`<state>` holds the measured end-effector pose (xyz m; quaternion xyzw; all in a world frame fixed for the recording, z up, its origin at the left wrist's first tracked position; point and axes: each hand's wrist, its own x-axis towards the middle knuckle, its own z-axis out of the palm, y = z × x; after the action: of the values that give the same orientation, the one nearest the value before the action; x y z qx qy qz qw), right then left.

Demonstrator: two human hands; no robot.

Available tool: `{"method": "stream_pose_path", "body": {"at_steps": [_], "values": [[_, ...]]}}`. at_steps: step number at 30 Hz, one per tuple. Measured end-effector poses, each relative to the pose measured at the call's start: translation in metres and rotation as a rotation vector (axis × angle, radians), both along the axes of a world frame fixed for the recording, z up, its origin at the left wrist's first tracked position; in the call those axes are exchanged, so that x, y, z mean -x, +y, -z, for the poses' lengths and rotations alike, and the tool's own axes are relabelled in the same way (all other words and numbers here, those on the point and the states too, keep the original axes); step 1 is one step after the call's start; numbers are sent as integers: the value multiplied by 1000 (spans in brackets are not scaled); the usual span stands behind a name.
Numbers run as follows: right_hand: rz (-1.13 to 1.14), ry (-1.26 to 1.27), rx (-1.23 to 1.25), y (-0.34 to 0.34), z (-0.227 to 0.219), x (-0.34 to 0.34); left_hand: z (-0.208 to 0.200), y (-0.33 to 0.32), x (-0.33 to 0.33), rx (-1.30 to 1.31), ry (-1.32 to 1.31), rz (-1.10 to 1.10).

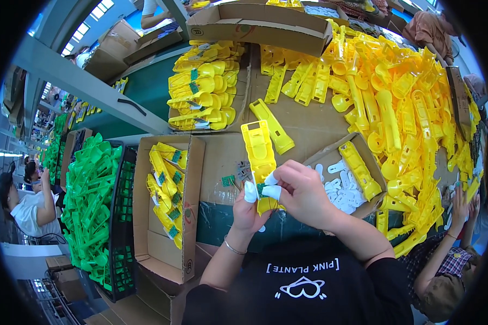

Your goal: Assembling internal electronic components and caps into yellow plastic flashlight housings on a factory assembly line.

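Note:
My left hand (248,208) is closed on the lower end of a long yellow plastic shell (259,149), which is tilted away from me. Held against the shell's lower part is a small green circuit board (261,189) with thin wires. My right hand (303,189) is closed at that board, thumb and fingertips pinched beside it. White finger covers sit on fingertips of both hands. Just beyond lies another yellow shell (272,127), flat on the cardboard. Left of my hands, a loose green circuit board (229,181) rests near a small tangle of dark wired parts (244,170).
Right of my hands stands a cardboard box of white flat pieces (341,187). A big heap of yellow shells (401,108) covers the right side. Leftward are a box of wired yellow shells (165,189) and a black crate (126,216) of green parts. A co-worker's hand (460,208) shows at far right.

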<state>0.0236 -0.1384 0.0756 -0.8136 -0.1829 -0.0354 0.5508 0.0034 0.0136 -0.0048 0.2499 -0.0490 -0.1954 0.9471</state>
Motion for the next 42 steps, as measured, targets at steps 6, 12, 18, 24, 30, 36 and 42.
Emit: {"method": "stream_pose_path", "body": {"at_steps": [6,12,18,24,30,36,42], "values": [[-18,-330,257,0,0,3,6,-1,3,150,47,14],[23,-548,356,1,1,13,-6,-15,5,40,11,-86],[-45,-631,415,-6,8,10,-10,-13,6,-43,-4,-133],[-57,-725,405,-15,23,14,-9,-2,1,-439,-123,-26],[8,-631,421,-10,16,22,3,-13,7,-90,2,-17],[15,-604,384,-15,29,17,-15,-17,6,-300,-44,-133],[43,-640,347,-19,26,14,-30,-15,4,-434,-113,-94]]}}
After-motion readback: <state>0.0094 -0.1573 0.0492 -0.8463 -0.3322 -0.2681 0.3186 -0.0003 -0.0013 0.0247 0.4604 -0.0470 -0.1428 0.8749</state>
